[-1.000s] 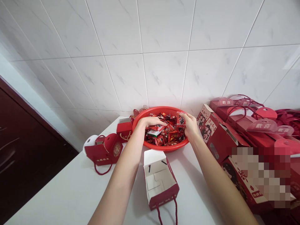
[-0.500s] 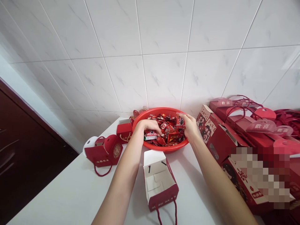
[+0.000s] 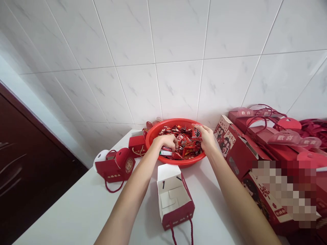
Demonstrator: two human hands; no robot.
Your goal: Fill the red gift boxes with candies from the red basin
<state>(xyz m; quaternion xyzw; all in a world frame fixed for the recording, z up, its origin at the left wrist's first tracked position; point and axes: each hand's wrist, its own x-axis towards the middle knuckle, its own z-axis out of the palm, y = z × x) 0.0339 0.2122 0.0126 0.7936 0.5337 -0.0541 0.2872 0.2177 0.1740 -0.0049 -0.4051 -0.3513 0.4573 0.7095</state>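
A red plastic basket (image 3: 185, 163) full of red-wrapped candies (image 3: 180, 138) stands against the wall. My right hand (image 3: 206, 135) pinches a red packet (image 3: 197, 132) with dark lettering at the basket's right side. Inside the left part of the basket, my left hand (image 3: 169, 141) has its fingers bent down among the candies; what they hold, if anything, is hidden. A white and green wrapped piece (image 3: 166, 152) lies just below these fingers. In front of the basket, an open box (image 3: 176, 200) with a white inside and dark red cord handles shows nothing in it.
Two red gift boxes stand at the left, one with a cord handle (image 3: 116, 168) and one behind it (image 3: 137, 145). Many red boxes (image 3: 270, 136) are piled at the right. A white tiled wall (image 3: 178, 88) rises behind the white table (image 3: 74, 211).
My left hand has shifted slightly right within the basket, and its fingers are drawn closer together. My right hand keeps the packet in nearly the same place. The view has tilted a little.
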